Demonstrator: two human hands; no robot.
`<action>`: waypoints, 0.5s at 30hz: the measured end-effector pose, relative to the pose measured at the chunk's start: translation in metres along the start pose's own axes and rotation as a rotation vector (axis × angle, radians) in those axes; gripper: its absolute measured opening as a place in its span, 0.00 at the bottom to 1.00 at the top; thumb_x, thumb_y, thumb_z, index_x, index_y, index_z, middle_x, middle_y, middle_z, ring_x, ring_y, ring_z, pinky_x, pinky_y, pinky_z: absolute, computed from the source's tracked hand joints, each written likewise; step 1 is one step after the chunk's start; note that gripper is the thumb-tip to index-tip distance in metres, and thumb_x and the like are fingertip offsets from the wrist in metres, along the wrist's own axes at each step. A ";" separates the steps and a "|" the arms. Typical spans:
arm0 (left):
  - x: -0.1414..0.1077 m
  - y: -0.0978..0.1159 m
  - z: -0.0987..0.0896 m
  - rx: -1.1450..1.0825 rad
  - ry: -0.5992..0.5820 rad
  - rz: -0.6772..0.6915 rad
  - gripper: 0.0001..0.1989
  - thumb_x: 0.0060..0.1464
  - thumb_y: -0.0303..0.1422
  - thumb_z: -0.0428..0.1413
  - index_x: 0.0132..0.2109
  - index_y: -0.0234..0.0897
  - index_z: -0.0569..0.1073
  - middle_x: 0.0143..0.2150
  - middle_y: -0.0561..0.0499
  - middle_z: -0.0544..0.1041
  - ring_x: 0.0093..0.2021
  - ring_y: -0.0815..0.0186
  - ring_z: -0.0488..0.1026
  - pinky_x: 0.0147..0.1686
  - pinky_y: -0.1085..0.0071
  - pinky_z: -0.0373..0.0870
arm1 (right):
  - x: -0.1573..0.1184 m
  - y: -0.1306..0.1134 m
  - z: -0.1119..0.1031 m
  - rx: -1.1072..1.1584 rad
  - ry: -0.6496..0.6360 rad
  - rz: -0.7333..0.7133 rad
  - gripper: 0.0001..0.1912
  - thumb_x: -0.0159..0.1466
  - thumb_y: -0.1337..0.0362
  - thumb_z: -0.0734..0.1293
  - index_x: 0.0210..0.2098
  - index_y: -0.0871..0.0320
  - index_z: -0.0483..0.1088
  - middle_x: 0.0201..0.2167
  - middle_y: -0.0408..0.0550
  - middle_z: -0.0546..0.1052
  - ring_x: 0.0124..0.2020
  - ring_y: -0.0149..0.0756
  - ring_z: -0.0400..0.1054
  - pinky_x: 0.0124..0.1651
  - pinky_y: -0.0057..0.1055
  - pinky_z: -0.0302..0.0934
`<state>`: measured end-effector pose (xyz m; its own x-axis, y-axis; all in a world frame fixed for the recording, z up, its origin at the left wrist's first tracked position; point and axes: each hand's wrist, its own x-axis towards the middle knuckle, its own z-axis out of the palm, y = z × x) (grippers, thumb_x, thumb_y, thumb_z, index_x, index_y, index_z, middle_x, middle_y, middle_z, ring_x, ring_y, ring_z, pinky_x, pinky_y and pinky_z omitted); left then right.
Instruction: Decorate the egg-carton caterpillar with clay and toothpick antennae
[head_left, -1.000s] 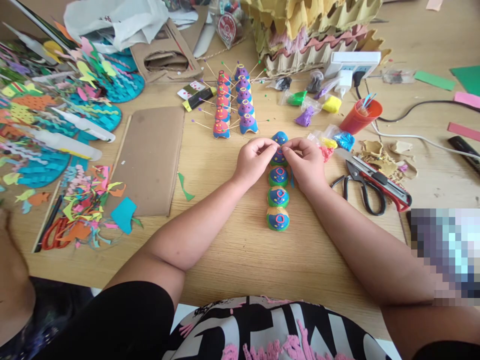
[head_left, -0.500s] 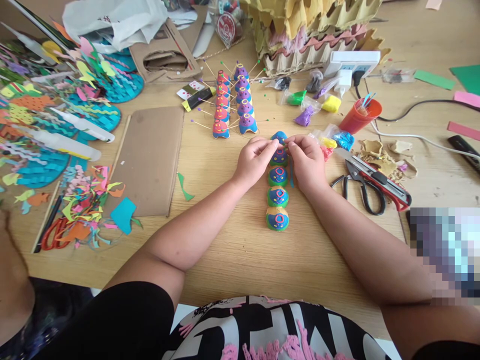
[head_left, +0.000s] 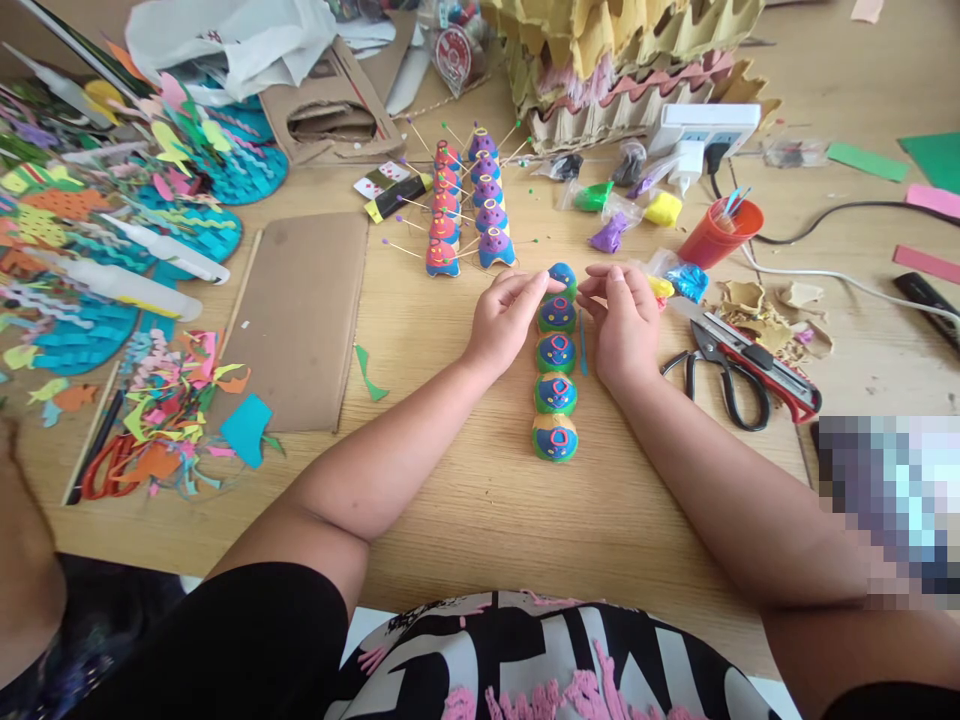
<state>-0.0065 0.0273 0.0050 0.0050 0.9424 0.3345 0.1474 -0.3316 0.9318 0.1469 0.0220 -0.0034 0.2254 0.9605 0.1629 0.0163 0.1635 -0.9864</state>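
Note:
A row of blue and green clay-covered domes (head_left: 556, 352) runs front to back on the wooden table, with red rings and small yellow dots on them. At the far end of the row, my left hand (head_left: 511, 312) touches the left side of the last domes, its thumb and forefinger pressed together; anything between them is too small to make out. My right hand (head_left: 622, 322) is just right of the row, its thumb and fingers bent toward each other, contents unclear. A thin blue stick (head_left: 583, 342) lies between the row and my right hand.
Behind stand red figures (head_left: 444, 212) and purple figures (head_left: 491, 215) with pins. To the right are an orange cup (head_left: 721, 232), scissors (head_left: 726, 375) and a cutter (head_left: 757, 360). Cardboard (head_left: 300, 320) and paper scraps (head_left: 176, 420) lie left. A person's arm (head_left: 26, 560) shows at left.
My right hand has moved slightly right, away from the far dome and my left hand. A gap now shows between the two hands, and more of the far dome is visible.

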 end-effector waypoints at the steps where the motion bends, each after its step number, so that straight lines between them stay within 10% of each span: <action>1: 0.000 -0.001 0.000 -0.016 0.018 -0.003 0.23 0.67 0.53 0.55 0.39 0.43 0.84 0.43 0.49 0.84 0.52 0.62 0.79 0.61 0.63 0.72 | -0.001 0.000 0.000 -0.015 0.015 -0.033 0.22 0.73 0.41 0.58 0.44 0.49 0.72 0.39 0.47 0.76 0.45 0.37 0.75 0.52 0.39 0.74; 7: 0.003 -0.005 -0.001 -0.073 0.128 -0.050 0.20 0.66 0.52 0.57 0.42 0.42 0.81 0.46 0.49 0.84 0.52 0.62 0.79 0.58 0.65 0.74 | -0.006 -0.006 -0.006 -0.419 0.251 -0.374 0.21 0.77 0.52 0.51 0.52 0.49 0.73 0.51 0.51 0.74 0.60 0.44 0.71 0.66 0.49 0.65; 15: 0.003 -0.005 -0.001 -0.048 0.125 -0.072 0.20 0.65 0.55 0.56 0.42 0.44 0.80 0.47 0.49 0.83 0.50 0.63 0.79 0.52 0.67 0.75 | -0.002 -0.003 -0.011 -0.569 0.200 -0.286 0.20 0.64 0.72 0.57 0.51 0.51 0.72 0.53 0.52 0.75 0.61 0.46 0.69 0.68 0.53 0.60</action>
<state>-0.0082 0.0316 0.0010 -0.1275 0.9519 0.2785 0.0955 -0.2677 0.9588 0.1570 0.0176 -0.0012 0.3111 0.8281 0.4664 0.6016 0.2083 -0.7712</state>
